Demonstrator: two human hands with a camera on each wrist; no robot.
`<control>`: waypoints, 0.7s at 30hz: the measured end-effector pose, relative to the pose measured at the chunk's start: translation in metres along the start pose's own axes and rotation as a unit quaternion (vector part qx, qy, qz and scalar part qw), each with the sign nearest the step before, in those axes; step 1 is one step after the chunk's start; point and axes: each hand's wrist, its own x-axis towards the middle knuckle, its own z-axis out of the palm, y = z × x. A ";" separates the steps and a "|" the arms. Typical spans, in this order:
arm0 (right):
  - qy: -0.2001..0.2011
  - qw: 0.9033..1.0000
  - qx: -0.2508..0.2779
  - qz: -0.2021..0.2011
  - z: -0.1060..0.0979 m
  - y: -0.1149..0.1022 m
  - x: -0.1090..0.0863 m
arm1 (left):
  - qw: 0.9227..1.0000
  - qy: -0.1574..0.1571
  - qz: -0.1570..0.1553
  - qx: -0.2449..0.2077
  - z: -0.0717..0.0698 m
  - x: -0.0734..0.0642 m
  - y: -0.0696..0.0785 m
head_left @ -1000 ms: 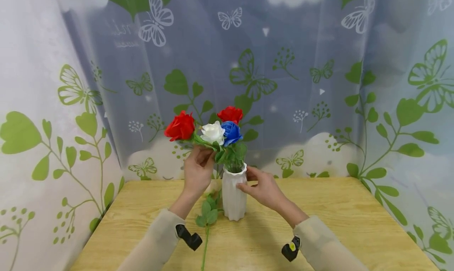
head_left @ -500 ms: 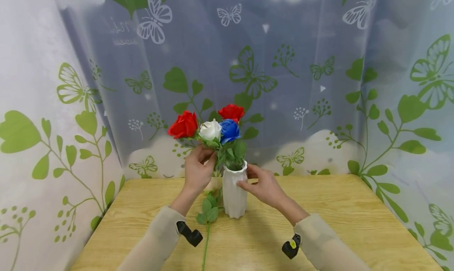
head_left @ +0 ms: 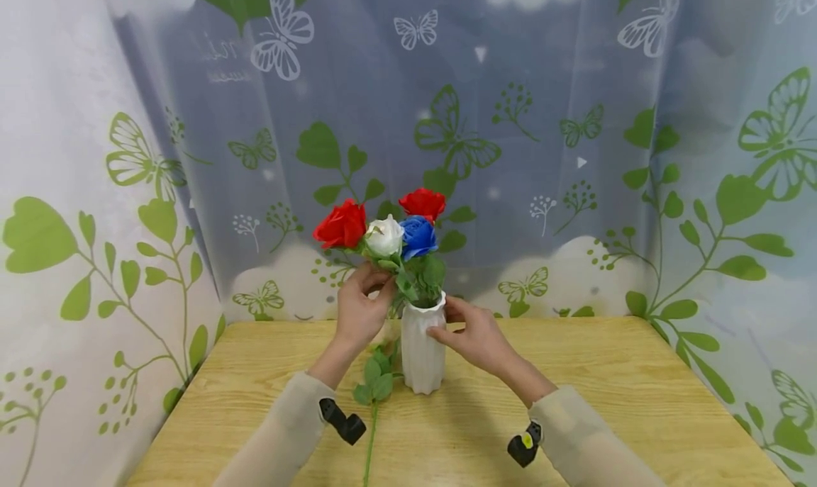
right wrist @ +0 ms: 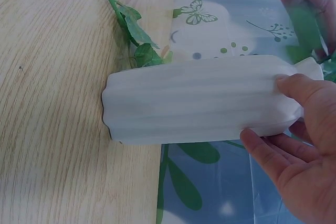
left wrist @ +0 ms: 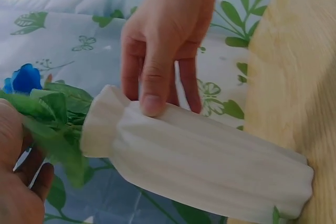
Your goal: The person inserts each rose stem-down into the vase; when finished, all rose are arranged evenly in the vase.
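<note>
Curled fingers and thumb of a person's left hand [head_left: 362, 310] pinch the greenery [head_left: 408, 281] beneath the blooms, though just which stem lies between them is hidden. Opposite, the right hand [head_left: 475, 337] grips a white vase [head_left: 421, 352] just below its rim, thumb on one side and slightly parted fingers on the other. The vase stands upright on a wooden table [head_left: 606, 388].

The left-wrist view shows the right thumb lying on the vase wall and only the blue rose [left wrist: 25, 78] among the blooms; the right-wrist view gives the vase's base and a loose leafy stem [right wrist: 135, 30] on the tabletop beside it, with the blooms out of sight.

The head view counts four roses above the vase: two red roses [head_left: 340, 225], one white rose [head_left: 384, 237] and the blue one. Two beige sleeves [head_left: 274, 430] reach in before a butterfly-print curtain [head_left: 357, 62].

Compared with one second earlier, the left red rose has shifted rightward against the white one; the right hand keeps its place on the vase.
</note>
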 end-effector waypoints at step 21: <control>-0.001 1.000 0.001 -0.005 -0.003 0.000 0.000 | 0.998 0.054 0.017 -0.012 0.000 0.004 0.016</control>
